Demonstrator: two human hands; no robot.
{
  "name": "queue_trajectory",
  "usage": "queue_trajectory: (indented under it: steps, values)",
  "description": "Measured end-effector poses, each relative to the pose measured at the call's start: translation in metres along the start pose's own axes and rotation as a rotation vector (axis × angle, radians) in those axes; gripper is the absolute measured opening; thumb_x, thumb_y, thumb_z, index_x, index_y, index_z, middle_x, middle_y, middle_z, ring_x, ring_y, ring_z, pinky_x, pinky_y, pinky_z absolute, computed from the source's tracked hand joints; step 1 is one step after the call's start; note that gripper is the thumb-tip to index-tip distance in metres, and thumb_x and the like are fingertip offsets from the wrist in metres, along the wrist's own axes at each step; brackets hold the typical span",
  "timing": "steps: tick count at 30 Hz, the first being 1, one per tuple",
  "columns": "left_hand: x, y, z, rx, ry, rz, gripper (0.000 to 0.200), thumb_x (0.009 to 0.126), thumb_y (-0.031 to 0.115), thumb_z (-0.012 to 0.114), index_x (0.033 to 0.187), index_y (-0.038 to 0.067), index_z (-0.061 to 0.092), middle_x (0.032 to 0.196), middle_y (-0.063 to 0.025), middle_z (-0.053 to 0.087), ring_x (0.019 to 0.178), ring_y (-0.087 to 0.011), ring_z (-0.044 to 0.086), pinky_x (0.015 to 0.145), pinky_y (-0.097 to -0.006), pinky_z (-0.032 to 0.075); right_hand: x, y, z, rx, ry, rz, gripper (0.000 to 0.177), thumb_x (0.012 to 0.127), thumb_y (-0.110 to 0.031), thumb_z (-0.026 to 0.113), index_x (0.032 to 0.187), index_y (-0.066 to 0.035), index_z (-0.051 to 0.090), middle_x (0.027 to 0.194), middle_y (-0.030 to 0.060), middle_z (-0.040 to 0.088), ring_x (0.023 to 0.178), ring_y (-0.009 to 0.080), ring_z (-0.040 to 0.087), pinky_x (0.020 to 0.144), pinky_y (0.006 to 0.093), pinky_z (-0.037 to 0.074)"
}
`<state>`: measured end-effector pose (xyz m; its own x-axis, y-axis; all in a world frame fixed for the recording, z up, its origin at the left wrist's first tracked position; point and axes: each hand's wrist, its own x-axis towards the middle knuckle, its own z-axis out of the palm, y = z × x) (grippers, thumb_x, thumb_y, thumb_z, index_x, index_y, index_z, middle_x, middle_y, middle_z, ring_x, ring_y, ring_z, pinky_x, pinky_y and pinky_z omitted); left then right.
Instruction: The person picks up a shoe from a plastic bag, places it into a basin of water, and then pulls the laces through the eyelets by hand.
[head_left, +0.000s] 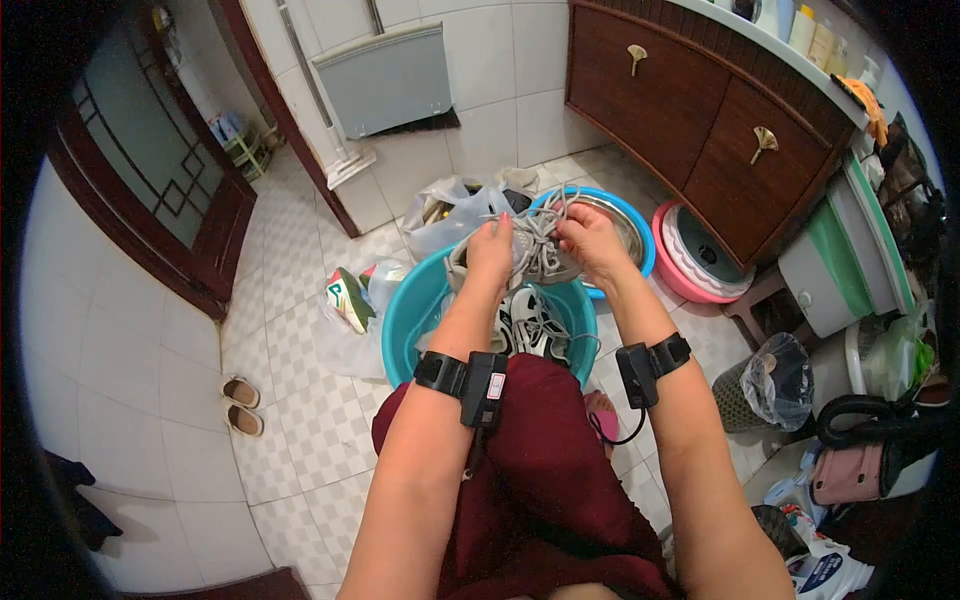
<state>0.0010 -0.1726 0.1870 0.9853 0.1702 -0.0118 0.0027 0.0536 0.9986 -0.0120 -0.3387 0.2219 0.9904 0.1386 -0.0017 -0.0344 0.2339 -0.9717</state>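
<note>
Over a teal basin I hold a grey sneaker with its laces facing up. My left hand is closed on the sneaker's left side, fingers at the tongue and laces. On the other side my right hand pinches a light grey shoelace, which loops up above the fingers. Black-and-white sneakers lie inside the basin below, partly hidden by my forearms and dark red clothing. A loose lace hangs near the basin's right rim.
Behind the basin sit a plastic bag and a blue-rimmed basin. Pink basins stand under a brown cabinet. A lined trash bin is at right. Slippers and another bag lie at left.
</note>
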Motion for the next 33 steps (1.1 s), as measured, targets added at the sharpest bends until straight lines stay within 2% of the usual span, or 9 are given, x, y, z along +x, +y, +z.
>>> queue_trajectory:
  steps: [4,7,10,11,14,20,23,29,33]
  values:
    - [0.001,-0.002,0.0,-0.05,-0.004,-0.016,0.041,0.093,0.036,0.049,0.092,-0.003,0.061,0.082,-0.0126,0.061,0.073,-0.0193,0.052,0.072,-0.0332,0.042,-0.002,-0.007,0.007,0.225,0.023,-0.073,0.028,0.082,-0.007,0.061,0.109,0.001,0.056,0.09,0.0028,0.064,0.077,0.0097,0.06,0.062,0.0209,0.048]
    - [0.003,-0.003,-0.001,-0.074,0.009,-0.037,0.04,0.093,0.035,0.049,0.092,-0.003,0.061,0.083,-0.0129,0.061,0.074,-0.0194,0.053,0.072,-0.0338,0.043,-0.005,-0.007,0.006,-0.204,0.165,-0.151,0.026,0.08,-0.011,0.064,0.104,0.0,0.06,0.085,0.0058,0.065,0.076,0.0129,0.062,0.063,0.0235,0.049]
    - [0.003,-0.003,-0.003,0.019,0.017,-0.006,0.04,0.093,0.035,0.049,0.094,-0.003,0.061,0.084,-0.0128,0.062,0.075,-0.0182,0.054,0.071,-0.0335,0.043,-0.012,-0.004,0.006,-0.776,0.115,-0.436,0.024,0.078,-0.015,0.067,0.097,-0.001,0.063,0.077,0.0096,0.065,0.071,0.0178,0.063,0.063,0.0276,0.049]
    - [0.003,-0.002,-0.003,-0.002,0.01,-0.011,0.04,0.093,0.035,0.049,0.095,-0.003,0.061,0.084,-0.0123,0.062,0.075,-0.0177,0.053,0.071,-0.0333,0.043,-0.015,-0.003,0.006,-0.832,0.103,-0.508,0.02,0.076,-0.019,0.069,0.087,-0.003,0.066,0.073,0.0121,0.064,0.068,0.0217,0.063,0.063,0.0319,0.049]
    - [0.0,0.001,-0.002,-0.085,-0.003,-0.035,0.04,0.093,0.035,0.049,0.096,-0.003,0.061,0.085,-0.011,0.062,0.075,-0.0161,0.052,0.071,-0.0326,0.043,-0.023,-0.003,0.017,-0.786,0.271,-0.488,0.019,0.075,-0.02,0.07,0.083,-0.004,0.066,0.074,0.0108,0.064,0.069,0.0236,0.063,0.061,0.0347,0.048]
    - [-0.006,0.008,-0.002,-0.147,0.002,-0.047,0.041,0.094,0.035,0.049,0.097,-0.003,0.061,0.086,-0.0095,0.062,0.076,-0.0153,0.052,0.07,-0.0321,0.043,-0.043,-0.02,0.023,-1.103,0.263,-0.478,0.025,0.074,-0.027,0.072,0.08,-0.005,0.062,0.078,0.0098,0.063,0.072,0.0264,0.062,0.061,0.0364,0.047]
    - [-0.005,0.007,-0.001,-0.14,0.005,-0.03,0.041,0.094,0.035,0.049,0.096,-0.003,0.062,0.085,-0.0105,0.062,0.076,-0.016,0.053,0.071,-0.0321,0.043,-0.044,-0.024,0.027,-1.024,0.517,-0.637,0.025,0.073,-0.029,0.072,0.08,-0.007,0.062,0.083,0.0094,0.062,0.076,0.0269,0.061,0.062,0.037,0.047]
    - [-0.002,0.002,0.001,-0.058,0.011,-0.008,0.044,0.093,0.038,0.049,0.094,-0.004,0.062,0.082,-0.013,0.062,0.076,-0.0187,0.055,0.071,-0.0334,0.044,-0.037,-0.007,0.025,-1.21,0.237,-0.762,0.023,0.073,-0.028,0.071,0.084,-0.008,0.066,0.083,0.0094,0.061,0.078,0.0285,0.06,0.063,0.0406,0.047]
    - [-0.014,0.018,-0.001,0.146,0.045,0.017,0.047,0.092,0.04,0.048,0.095,-0.004,0.062,0.082,-0.0145,0.062,0.075,-0.0203,0.056,0.071,-0.0337,0.044,-0.033,-0.008,0.031,-1.166,0.242,-0.535,0.022,0.075,-0.028,0.069,0.082,-0.007,0.066,0.079,0.0117,0.062,0.074,0.0311,0.061,0.063,0.0418,0.047]
